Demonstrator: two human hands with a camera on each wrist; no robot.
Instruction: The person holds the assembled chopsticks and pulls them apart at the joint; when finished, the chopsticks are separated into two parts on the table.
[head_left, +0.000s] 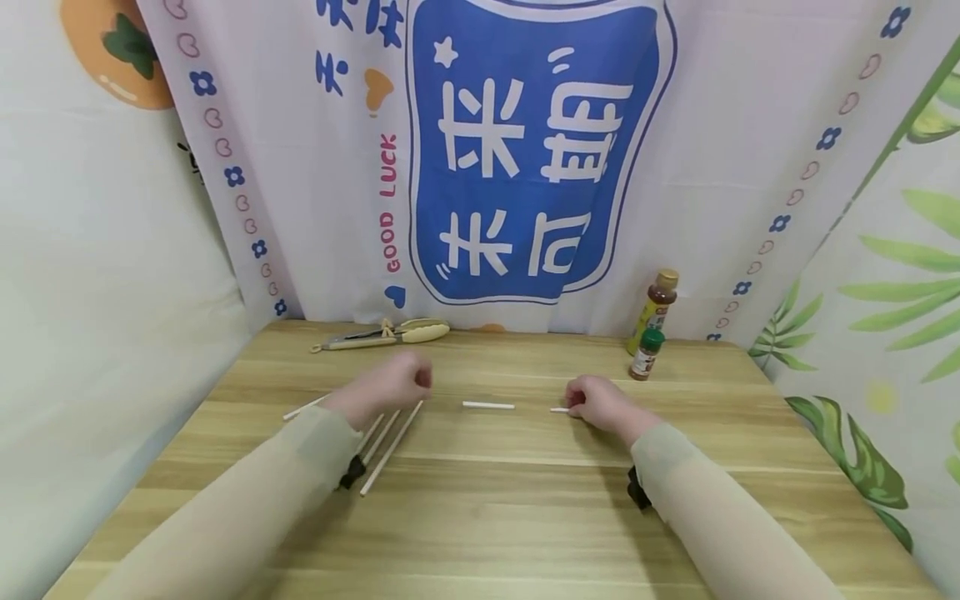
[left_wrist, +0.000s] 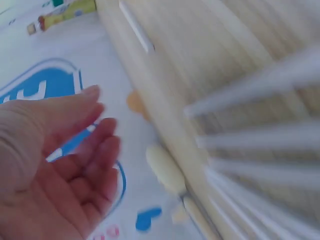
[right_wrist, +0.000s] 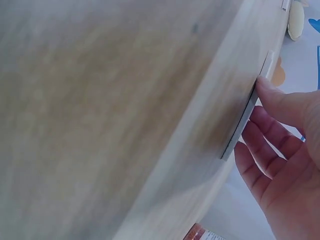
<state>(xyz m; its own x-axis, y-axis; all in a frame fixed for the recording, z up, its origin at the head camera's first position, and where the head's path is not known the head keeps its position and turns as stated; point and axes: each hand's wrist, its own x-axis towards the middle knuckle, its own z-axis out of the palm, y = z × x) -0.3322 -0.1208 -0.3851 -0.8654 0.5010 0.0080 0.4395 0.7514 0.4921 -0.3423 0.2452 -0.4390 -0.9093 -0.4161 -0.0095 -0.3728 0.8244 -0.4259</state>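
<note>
My left hand (head_left: 390, 383) is above the table over several thin white sticks (head_left: 392, 450) that lie side by side. In the left wrist view its fingers are loosely bent, apart from the thumb, with nothing between them. My right hand (head_left: 600, 404) pinches a short white stick (head_left: 558, 410) at the tabletop; in the right wrist view the thumb is on one side of that stick (right_wrist: 245, 117) and the fingertips are on the other. Between the hands lies another short white stick (head_left: 488, 406), touched by neither. The sticks' material cannot be told.
Tongs (head_left: 382, 335) with cream-coloured heads lie along the back left edge of the wooden table (head_left: 495, 533). At the back right stand a tall bottle (head_left: 652, 312) with a yellow label and a small green-capped jar (head_left: 647, 356). A printed cloth (head_left: 337, 208) hangs behind.
</note>
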